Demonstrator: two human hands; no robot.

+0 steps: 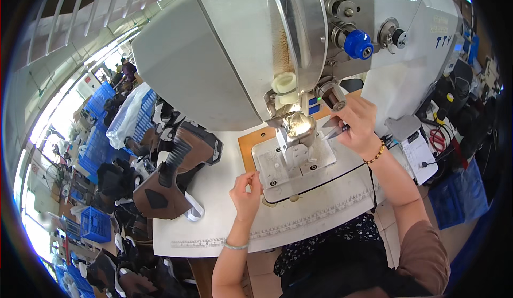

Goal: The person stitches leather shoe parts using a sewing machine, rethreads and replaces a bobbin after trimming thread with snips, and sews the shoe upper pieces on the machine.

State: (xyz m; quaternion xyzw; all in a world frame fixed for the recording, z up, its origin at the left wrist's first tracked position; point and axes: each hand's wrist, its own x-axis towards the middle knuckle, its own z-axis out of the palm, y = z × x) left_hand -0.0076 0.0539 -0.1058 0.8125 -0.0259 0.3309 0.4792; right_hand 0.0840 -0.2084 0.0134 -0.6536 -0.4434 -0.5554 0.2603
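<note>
A large grey industrial sewing machine (203, 57) stands over the white work table. Its lit needle area (299, 124) sits above a metal plate (270, 162). My right hand (357, 124) is closed around small thread snips (337, 131), their pointed tips toward the right side of the needle area. At the plate's left edge is my left hand (247, 194), thumb and fingers pressed together in a pinch. Anything held in that pinch is too small to make out. Brown and black sewn shoe uppers (179, 170) lie piled left of my left hand.
A ruler strip (278, 226) runs along the table's front edge. Blue knobs (358, 44) and thread tension discs stick out of the machine head. Blue crates (96, 224) stand at the left, and a white paper (419, 156) with red-handled scissors (437, 139) lies at the right.
</note>
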